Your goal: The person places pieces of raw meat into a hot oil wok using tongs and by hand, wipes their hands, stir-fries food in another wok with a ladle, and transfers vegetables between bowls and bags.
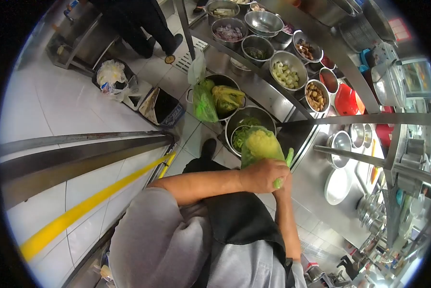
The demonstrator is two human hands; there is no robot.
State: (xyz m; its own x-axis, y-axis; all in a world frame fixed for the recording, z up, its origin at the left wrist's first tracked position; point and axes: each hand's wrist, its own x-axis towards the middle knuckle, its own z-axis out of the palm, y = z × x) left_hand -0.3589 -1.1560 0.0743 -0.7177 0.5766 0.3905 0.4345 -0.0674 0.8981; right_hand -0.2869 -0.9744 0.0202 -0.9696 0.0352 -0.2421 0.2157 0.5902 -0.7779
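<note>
A translucent green plastic bag [262,146] with pale yellow-green contents hangs in front of me, over a large metal pot [272,120]. My left hand [264,174] is closed around the gathered neck of the bag, and a green end pokes out below the fist. Just behind it, my right hand [282,186] meets the left at the bag's neck; its fingers are mostly hidden. Chopped greens [239,137] lie in the pot beneath. Beside that pot, another pot [225,79] holds a green bag [205,103] and a yellowish leafy bundle [227,100].
Metal bowls of cut food, including pale green chunks [285,75] and brown pieces [316,96], fill the shelf ahead. A white bowl [337,186] stands on the right counter. Left are a yellow rail [98,204] and a dark crate [165,110]. Another person's legs [141,26] appear farther off.
</note>
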